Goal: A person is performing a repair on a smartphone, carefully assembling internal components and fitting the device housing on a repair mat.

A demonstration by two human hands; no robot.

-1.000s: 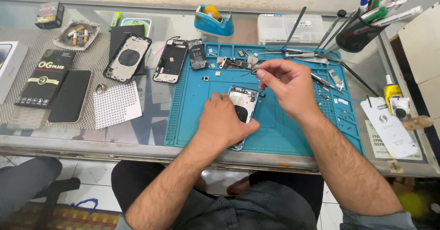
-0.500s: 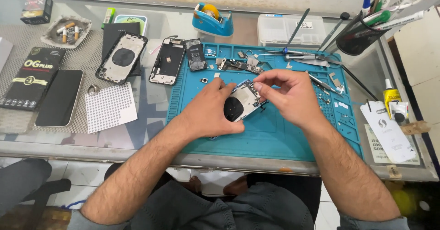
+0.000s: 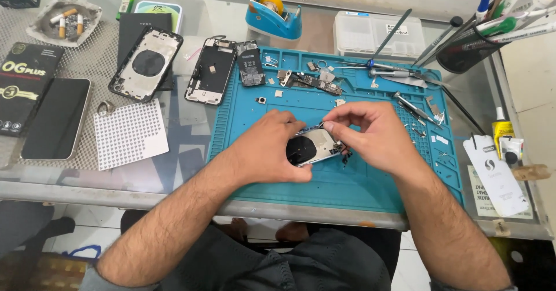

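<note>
Item: silver phone rear housing with a dark round coil [image 3: 310, 147], on the teal silicone repair mat [image 3: 359, 181] near the table's front edge. Your left hand [image 3: 267, 152] grasps its left side. Your right hand [image 3: 370, 134] pinches at its top edge; what the fingertips hold cannot be told. Loose circuit board [image 3: 310, 81]: mat's far edge.

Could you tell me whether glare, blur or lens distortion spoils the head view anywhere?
In the head view the light is soft and even; the hands and phone housing are sharp. The glass table carries only faint reflections. Wide-angle bending curves the table's edges and tilts the pen holder at the corner.
</note>
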